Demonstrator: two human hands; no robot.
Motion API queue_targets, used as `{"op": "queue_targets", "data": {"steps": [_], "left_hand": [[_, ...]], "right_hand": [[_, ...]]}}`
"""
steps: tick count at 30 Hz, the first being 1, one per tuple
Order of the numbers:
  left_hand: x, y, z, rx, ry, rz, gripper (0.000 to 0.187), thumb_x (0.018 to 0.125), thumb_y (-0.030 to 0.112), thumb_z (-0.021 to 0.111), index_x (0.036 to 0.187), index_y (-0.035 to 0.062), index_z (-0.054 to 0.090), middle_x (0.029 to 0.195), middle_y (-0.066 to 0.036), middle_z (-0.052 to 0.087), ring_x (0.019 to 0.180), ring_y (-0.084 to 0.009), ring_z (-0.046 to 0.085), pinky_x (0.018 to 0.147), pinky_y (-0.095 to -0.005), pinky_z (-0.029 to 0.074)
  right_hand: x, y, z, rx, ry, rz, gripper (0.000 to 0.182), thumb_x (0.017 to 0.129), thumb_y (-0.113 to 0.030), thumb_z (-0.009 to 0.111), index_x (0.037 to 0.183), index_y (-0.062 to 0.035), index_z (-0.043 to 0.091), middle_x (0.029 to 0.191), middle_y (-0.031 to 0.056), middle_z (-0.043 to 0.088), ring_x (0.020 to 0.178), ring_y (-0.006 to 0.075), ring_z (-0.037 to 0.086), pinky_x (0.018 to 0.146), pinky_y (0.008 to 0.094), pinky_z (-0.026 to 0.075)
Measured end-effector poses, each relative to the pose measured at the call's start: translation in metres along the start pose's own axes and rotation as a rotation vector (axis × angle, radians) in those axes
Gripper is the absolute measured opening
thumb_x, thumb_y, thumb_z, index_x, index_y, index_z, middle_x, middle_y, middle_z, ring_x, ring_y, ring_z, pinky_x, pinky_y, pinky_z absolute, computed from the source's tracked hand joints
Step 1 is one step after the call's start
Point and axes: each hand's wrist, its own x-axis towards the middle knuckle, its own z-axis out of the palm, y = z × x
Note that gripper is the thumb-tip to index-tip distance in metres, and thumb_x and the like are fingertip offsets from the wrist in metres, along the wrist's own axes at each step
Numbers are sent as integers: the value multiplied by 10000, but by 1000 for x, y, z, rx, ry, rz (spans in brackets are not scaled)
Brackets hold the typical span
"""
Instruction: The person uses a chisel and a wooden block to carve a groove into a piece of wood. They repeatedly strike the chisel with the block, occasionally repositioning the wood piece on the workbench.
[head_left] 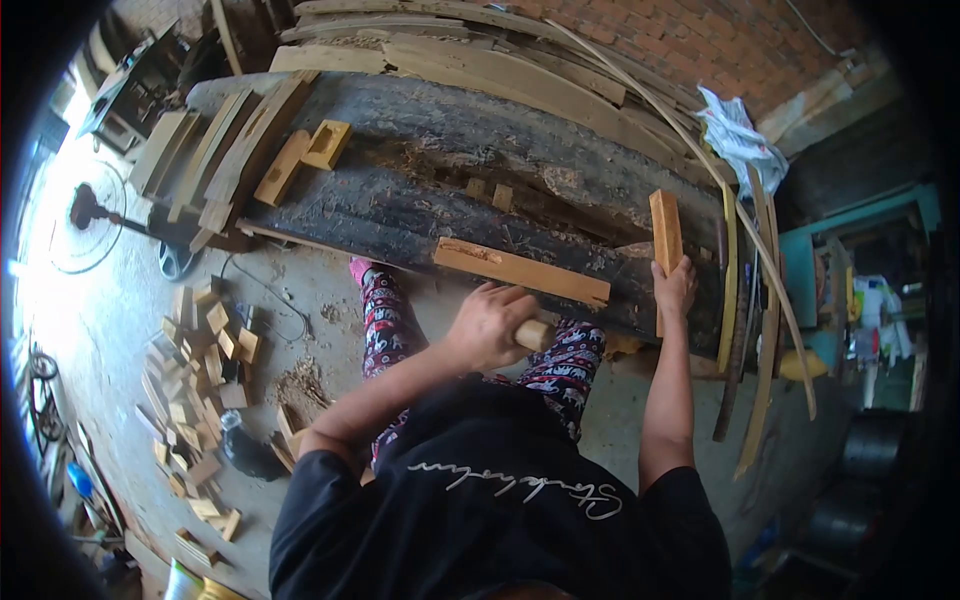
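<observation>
My left hand [487, 328] is closed around a thick round wooden handle [535, 335], whose end sticks out to the right; the rest of the tool is hidden by the hand. My right hand [674, 288] grips a squared wooden block [665, 228], which points away from me over the right part of the dark slab. Between the hands, just beyond the left one, a light wooden board [525, 272] lies along the slab's near edge, with a carved hollow at its left end and a notch at its right end.
The dark rough slab [370, 200] bears a hollowed block [326, 145] and a wooden piece [283, 168]. Planks lean at left; long strips [765, 330] stand at right. Offcuts [205, 370] and shavings litter the floor near a fan [85, 207]. White plastic [740, 135] hangs at back right.
</observation>
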Motion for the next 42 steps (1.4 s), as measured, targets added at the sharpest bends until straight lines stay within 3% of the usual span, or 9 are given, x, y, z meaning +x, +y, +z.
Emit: {"op": "queue_targets", "data": {"steps": [5,10,16,20,29,33,35,37,42], "left_hand": [[27,5,22,64,-19,171,296,619,187,742,843,101,570,804,-70,574,804,-297,630,738,-403,456],[46,1,32,26,29,173,307,635,196,752,857,117,556,826,-68,568,825,-292,629,743,-410,437],[54,-5,40,10,49,112,333,619,216,768,871,120,573,835,-66,572,847,-290,621,762,-412,434],[60,-12,45,9,75,61,323,626,212,761,878,118,583,830,-71,573,847,-291,621,772,-417,437],[74,-13,38,-67,179,-64,294,684,218,770,882,94,592,860,-91,623,858,-328,653,743,-445,510],[75,-12,38,-107,109,-149,303,683,208,771,921,95,620,833,-108,659,837,-342,669,715,-440,533],[75,-13,40,-102,131,-131,295,680,207,771,911,101,622,813,-113,660,827,-343,670,708,-440,532],[72,-16,46,-94,151,-107,286,676,207,771,901,106,625,794,-119,661,816,-345,670,702,-441,532],[69,-23,44,-86,115,-158,240,713,291,749,836,124,628,764,-112,669,788,-338,673,680,-448,526]], "right_hand": [[11,17,1,112,-20,-76,626,850,-419,732,1262,-8,502,1203,225,582,1120,390,587,964,457,481],[-36,33,-33,1107,-218,-46,474,921,-322,671,1254,-12,538,1091,157,617,1002,258,621,873,377,479],[-118,18,-97,1641,-385,39,486,968,-405,522,1227,6,511,977,146,600,884,241,603,804,357,474],[-143,24,-104,1609,-415,-96,574,902,-521,502,1092,20,496,882,147,570,769,231,569,716,346,452],[-168,-16,-142,1340,-55,-561,524,902,-310,535,1283,12,376,873,178,547,751,232,570,695,346,473],[-181,-35,-126,1435,-32,-646,478,872,-261,594,1226,7,416,900,177,557,748,229,577,701,333,470],[-188,-27,-72,1234,-104,-519,488,848,-177,662,1241,-1,432,979,161,567,789,215,583,748,332,477],[-184,-58,-97,1101,-495,-447,585,820,-86,727,1306,8,416,1132,136,542,1018,226,546,902,375,455],[-185,-61,-122,1490,-222,-454,753,794,-99,662,1423,25,266,966,133,551,855,225,566,817,365,486]]}}
